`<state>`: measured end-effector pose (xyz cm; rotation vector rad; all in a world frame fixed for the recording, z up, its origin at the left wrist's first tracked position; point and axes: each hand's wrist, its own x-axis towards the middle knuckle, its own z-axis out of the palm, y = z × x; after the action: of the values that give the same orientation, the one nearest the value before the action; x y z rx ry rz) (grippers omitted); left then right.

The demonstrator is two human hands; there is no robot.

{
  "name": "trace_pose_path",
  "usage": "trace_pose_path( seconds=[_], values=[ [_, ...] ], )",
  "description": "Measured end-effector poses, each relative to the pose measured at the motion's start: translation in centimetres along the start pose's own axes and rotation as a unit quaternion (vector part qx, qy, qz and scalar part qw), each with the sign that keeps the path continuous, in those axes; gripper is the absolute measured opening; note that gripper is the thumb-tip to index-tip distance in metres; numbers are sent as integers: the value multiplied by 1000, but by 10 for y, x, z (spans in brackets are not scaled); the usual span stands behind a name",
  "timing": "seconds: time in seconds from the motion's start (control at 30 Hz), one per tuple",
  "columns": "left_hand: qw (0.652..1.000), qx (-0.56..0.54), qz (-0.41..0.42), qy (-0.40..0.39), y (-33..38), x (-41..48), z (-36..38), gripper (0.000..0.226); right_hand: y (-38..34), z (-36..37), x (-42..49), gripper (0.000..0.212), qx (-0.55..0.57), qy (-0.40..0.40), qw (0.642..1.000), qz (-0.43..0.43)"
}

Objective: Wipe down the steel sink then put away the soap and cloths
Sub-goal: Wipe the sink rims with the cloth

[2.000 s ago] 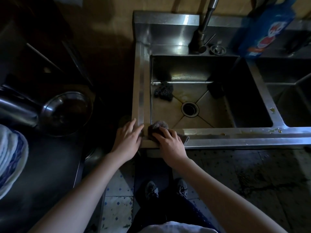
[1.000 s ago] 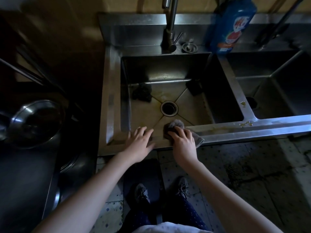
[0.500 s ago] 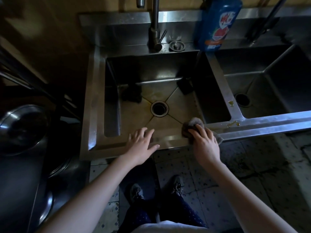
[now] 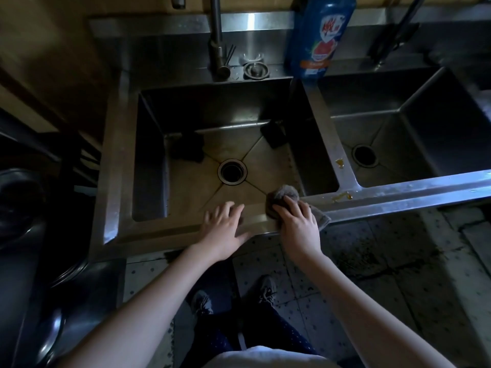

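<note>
Crumpled grey cloth (image 4: 285,193), right hand (image 4: 299,227) pressing it, steel sink (image 4: 255,224) rim

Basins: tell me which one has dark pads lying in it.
The left basin, under the tap: two dark pads lie near its back wall. The right basin shows only its drain.
</note>
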<state>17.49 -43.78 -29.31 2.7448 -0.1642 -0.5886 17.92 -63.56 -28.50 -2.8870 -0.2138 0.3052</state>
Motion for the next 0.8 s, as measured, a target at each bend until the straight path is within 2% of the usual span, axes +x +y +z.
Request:
trace_pose_path(
  seconds=[0.17, 0.47, 0.57, 0.67, 0.8],
  values=[
    [1000, -3, -3, 1, 24, 11, -1, 72, 39, -8, 1, 49, -19, 20, 997, -76],
    [1000, 9, -7, -12, 67, 35, 7, 82, 125, -31, 9, 45, -6, 61, 998, 16],
    [1000, 9, -14, -14, 78, 39, 13, 82, 131, -31, 10, 46, -7, 58, 998, 13],
    [1000, 4, -18, -13, 87, 40, 16, 78, 126, -32, 12, 49, 41, 47, 998, 16],
    [1000, 10, -24, -8, 93, 38, 16, 77, 123, -30, 8, 52, 57, 36, 997, -28]
  ],
)
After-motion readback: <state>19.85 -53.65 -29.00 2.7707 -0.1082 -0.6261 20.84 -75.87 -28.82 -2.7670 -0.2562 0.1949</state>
